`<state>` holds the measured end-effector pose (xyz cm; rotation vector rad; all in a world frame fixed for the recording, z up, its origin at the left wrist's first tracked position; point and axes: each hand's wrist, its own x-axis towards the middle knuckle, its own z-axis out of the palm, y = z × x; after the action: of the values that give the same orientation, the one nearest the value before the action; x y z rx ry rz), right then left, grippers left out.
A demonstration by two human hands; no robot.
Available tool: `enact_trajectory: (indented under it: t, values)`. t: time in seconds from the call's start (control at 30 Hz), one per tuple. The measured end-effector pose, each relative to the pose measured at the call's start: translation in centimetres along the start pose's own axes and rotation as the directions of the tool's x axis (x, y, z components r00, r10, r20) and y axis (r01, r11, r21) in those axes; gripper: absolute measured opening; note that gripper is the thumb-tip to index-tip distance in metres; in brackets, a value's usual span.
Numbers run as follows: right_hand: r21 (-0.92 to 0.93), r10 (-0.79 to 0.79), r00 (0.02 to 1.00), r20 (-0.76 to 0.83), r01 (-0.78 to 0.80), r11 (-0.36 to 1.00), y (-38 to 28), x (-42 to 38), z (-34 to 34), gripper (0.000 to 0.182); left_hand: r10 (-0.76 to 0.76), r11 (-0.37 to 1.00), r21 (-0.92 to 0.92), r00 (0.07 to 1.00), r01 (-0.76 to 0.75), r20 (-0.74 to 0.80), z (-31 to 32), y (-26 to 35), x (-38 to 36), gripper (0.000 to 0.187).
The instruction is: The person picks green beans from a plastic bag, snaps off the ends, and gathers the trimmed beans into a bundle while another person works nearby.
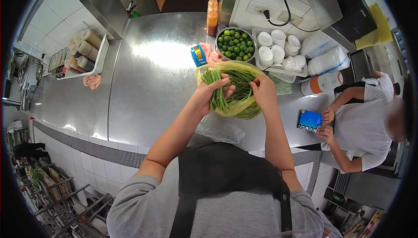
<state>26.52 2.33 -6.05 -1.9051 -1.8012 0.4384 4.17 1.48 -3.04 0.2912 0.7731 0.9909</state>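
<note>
1. While gripping a bunch of long beans [216,90], the left hand [210,93] is closing its fingers around them; their long axis is running away from the person.
2. Right hand [262,89] is pinching the yellow plastic bag [238,107] rim, just beside, on the steel counter [152,72].

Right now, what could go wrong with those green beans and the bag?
The left hand grips a bunch of green beans sticking out of the thin yellow plastic bag, so some might slip out or the bag might tear. The right hand pinches the bag's rim close to the bowl of limes, which a tug could bump.
</note>
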Motion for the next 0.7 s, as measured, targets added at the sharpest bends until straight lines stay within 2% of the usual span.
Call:
enact_trajectory:
  t: [0.1,0.13,0.2,0.23,0.27,0.3,0.33,0.37,0.4,0.47,0.63,0.7]
  values:
    - [-0.11,-0.028,0.999,0.047,0.033,0.993,-0.6,-0.3,-0.4,0.017,-0.013,0.999,-0.033,0.999,0.014,0.029,-0.4,-0.1,0.3,0.027]
    - [-0.111,-0.028,0.999,0.046,0.033,0.993,-0.9,-0.1,-0.8,0.017,-0.01,1.0,0.012,0.998,0.009,0.054,-0.9,-0.2,0.6,0.023]
    - [0.127,0.054,0.963,0.264,-0.091,0.988,-1.6,0.3,-1.7,0.013,-0.007,0.998,0.056,0.997,0.003,0.08,-1.2,-0.4,0.9,0.02]
    - [0.127,0.054,0.963,0.263,-0.09,0.988,-2.0,0.2,-2.0,0.013,0.029,0.99,0.138,0.998,-0.037,0.06,-1.2,-0.6,0.9,0.02]
    - [0.327,0.011,0.975,0.222,-0.085,0.941,-2.7,0.0,-2.3,0.011,0.067,0.973,0.22,0.997,-0.075,0.042,-1.1,-0.7,0.9,0.02]
    - [0.514,-0.024,0.985,0.174,-0.07,0.855,-3.3,-0.2,-2.5,0.009,0.068,0.973,0.218,0.997,-0.075,0.043,-0.9,-0.9,0.9,0.02]
    - [0.512,-0.023,0.984,0.175,-0.071,0.856,-4.0,-0.4,-2.6,0.009,0.146,0.944,0.288,0.987,-0.16,0.069,-0.7,-1.0,0.8,0.021]
    - [0.617,-0.072,0.989,0.131,-0.025,0.787,-4.7,-0.6,-2.7,0.008,0.219,0.903,0.355,0.97,-0.241,0.101,-0.5,-1.2,0.6,0.022]
    - [0.71,-0.113,0.991,0.079,0.024,0.704,-5.4,-0.8,-2.9,0.007,0.217,0.904,0.356,0.971,-0.239,0.102,-0.3,-1.3,0.3,0.022]
    - [0.736,-0.131,0.991,0.039,0.06,0.675,-7.1,-1.3,-3.1,0.006,0.276,0.831,0.451,0.945,-0.326,0.174,0.3,-1.2,-0.2,0.022]
    - [0.765,-0.179,0.982,-0.066,0.165,0.622,-7.2,-1.5,-1.9,0.005,0.415,0.714,0.524,0.883,-0.465,0.217,0.1,-1.6,0.2,0.02]
    - [0.925,-0.117,0.964,0.24,-0.191,0.329,-6.9,-1.7,-2.5,0.005,0.454,0.689,0.528,0.863,-0.497,0.22,-0.3,-1.6,0.4,0.02]
